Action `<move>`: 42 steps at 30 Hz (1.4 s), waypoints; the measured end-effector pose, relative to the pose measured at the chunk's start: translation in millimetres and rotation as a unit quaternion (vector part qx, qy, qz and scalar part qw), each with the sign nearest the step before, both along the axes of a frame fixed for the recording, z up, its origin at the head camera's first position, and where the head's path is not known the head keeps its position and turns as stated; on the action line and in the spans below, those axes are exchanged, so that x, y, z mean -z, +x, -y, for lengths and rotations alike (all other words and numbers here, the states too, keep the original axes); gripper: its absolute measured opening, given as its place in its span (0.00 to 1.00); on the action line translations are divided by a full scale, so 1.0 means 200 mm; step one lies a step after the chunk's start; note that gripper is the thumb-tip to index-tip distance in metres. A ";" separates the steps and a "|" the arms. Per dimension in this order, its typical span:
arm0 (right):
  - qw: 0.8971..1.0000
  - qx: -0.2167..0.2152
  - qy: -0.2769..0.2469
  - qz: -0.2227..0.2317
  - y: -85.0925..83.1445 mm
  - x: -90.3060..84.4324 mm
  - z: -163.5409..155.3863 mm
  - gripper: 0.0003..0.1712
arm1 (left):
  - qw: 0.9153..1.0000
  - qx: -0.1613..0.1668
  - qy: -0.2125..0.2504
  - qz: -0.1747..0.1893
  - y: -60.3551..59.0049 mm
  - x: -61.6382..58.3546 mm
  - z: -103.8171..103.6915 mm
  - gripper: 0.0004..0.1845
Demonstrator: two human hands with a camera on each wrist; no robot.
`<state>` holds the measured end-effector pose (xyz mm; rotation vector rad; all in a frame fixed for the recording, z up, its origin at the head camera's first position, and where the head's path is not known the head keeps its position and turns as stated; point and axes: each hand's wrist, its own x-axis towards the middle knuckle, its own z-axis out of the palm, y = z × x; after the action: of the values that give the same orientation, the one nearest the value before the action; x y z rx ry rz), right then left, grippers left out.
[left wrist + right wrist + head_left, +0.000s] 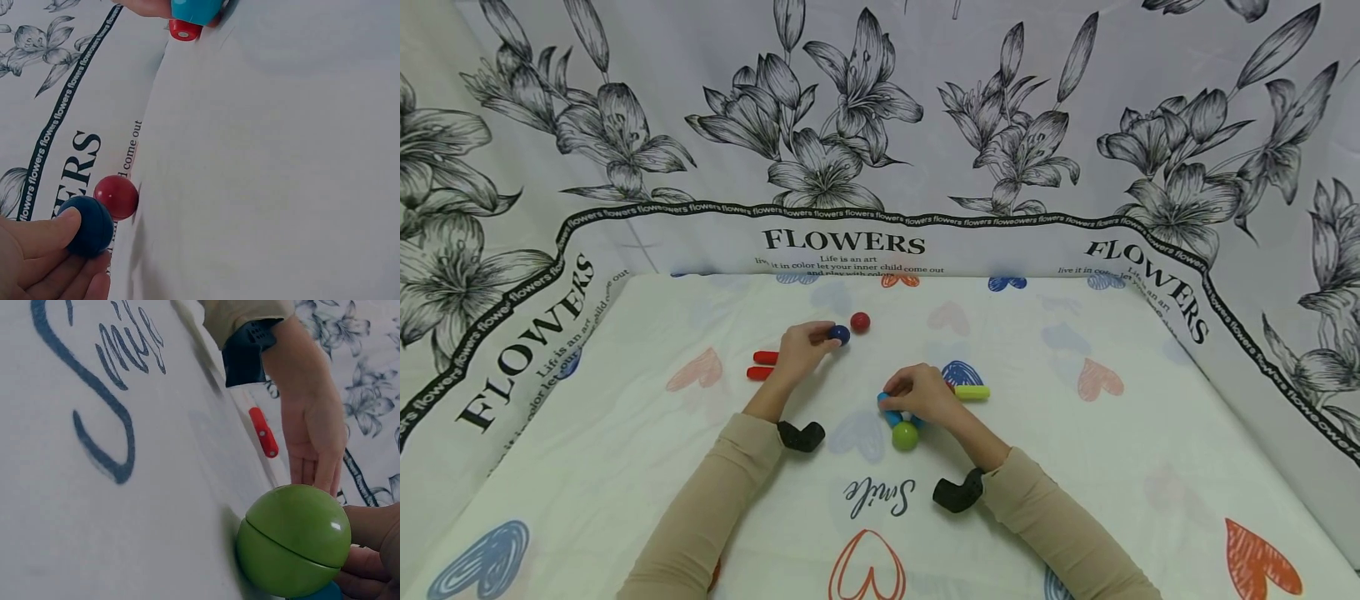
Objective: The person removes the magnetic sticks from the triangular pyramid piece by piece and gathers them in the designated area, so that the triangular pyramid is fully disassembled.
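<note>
A white tablecloth [647, 433] printed with hearts fills the lower frame. At its centre the right hand [925, 394] curls its fingers around blue rods [891, 415] joined to a green ball [905, 436] — a yellow-green rod [972, 392] lies just right. Slightly up and left, the left hand [801, 348] pinches a dark blue ball [839, 335] — a red ball [860, 322] sits just beside it, two red rods [763, 365] left of the hand.

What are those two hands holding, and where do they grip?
The left hand pinches a dark blue ball by its sides with its fingertips. The right hand grips light blue sticks joined to a green ball.
</note>
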<state>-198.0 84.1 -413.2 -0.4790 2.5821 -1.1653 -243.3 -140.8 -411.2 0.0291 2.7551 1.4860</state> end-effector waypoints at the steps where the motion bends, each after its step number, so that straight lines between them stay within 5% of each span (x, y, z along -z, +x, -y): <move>1: 1.000 0.001 0.000 0.001 0.00 0.00 0.00 0.12 | 1.000 -0.004 0.003 0.003 0.00 0.00 0.00 0.23; 15: 1.000 0.011 -0.001 0.007 0.00 0.01 0.00 0.12 | 0.996 -0.075 0.035 0.037 -0.09 0.02 -0.02 0.24; 42: 1.000 0.009 0.000 0.008 0.00 0.00 0.00 0.12 | 0.996 -0.082 0.021 0.039 -0.18 0.05 -0.03 0.25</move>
<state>-198.4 83.2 -413.9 -0.4441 2.5780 -1.1692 -278.6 -133.9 -420.4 -0.2561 2.7227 1.5449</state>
